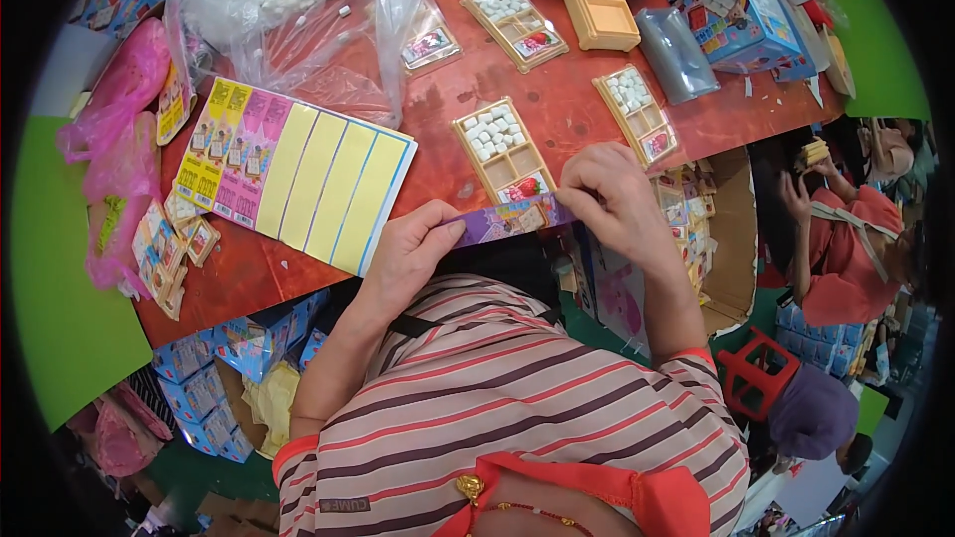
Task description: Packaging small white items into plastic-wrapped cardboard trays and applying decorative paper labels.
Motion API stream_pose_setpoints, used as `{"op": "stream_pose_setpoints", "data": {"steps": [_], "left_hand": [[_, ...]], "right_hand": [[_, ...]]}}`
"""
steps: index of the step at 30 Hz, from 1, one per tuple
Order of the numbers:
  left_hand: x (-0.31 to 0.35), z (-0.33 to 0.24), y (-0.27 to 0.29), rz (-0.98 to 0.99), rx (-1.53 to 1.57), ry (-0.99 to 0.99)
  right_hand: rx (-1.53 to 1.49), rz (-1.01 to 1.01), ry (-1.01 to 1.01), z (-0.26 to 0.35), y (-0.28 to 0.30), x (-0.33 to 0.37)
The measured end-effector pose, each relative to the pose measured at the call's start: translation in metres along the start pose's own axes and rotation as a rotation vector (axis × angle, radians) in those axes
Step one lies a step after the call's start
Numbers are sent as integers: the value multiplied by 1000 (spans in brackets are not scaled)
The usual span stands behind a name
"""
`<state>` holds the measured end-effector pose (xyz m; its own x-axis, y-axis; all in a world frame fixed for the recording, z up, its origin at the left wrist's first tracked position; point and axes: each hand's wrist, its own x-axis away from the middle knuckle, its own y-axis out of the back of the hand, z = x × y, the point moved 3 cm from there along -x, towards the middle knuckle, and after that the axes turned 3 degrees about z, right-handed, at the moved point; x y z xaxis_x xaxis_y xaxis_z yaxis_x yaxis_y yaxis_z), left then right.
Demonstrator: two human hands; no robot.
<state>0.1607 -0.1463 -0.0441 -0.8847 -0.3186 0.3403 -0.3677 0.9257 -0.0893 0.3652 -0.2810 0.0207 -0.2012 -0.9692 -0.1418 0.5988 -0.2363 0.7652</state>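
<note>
A purple printed sticker strip [505,223] is stretched level between my two hands at the table's near edge. My left hand [408,247] pinches its left end between thumb and finger. Its right end is pinched by my right hand [615,201]. Just beyond the strip lies a small wooden tray [518,160] with white cubes in its far compartment and a red strawberry picture in a near one. The strip overlaps the tray's near end; whether they touch I cannot tell. Left of the tray is a sheet of stickers [328,189], part printed, part bare yellow backing.
Similar trays lie on the red table [438,154], with a stack of bare trays [597,6] behind. A clear bag [209,15] of white cubes covers the back left. An open carton [733,239] of filled trays stands right, below table level. Another person [851,249] works far right.
</note>
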Motion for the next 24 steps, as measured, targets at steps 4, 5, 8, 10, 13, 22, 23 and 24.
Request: {"op": "stream_pose_setpoints", "data": {"steps": [4,5,8,10,13,22,23,24], "left_hand": [[-18,-13,1,-190,-343,-245],[-21,-17,1,-206,-520,-306],[-29,-18,-3,-325,-848,-378],[-33,-15,-6,-365,-923,-387],[-37,-12,-9,-429,-1054,-409],[-53,-11,-13,-487,-1327,-420],[-53,-11,-14,-488,-1389,-416],[-52,-11,-14,-490,-1388,-417]], "right_hand": [[29,26,-44,-29,-7,-16],[69,44,-48,-35,-8,-21],[135,60,-40,-47,-14,-32],[163,58,-31,-52,-19,-37],[252,82,-33,-56,-23,-43],[395,80,-25,-69,-37,-49],[410,92,-30,-69,-38,-50],[426,103,-36,-69,-37,-50]]}}
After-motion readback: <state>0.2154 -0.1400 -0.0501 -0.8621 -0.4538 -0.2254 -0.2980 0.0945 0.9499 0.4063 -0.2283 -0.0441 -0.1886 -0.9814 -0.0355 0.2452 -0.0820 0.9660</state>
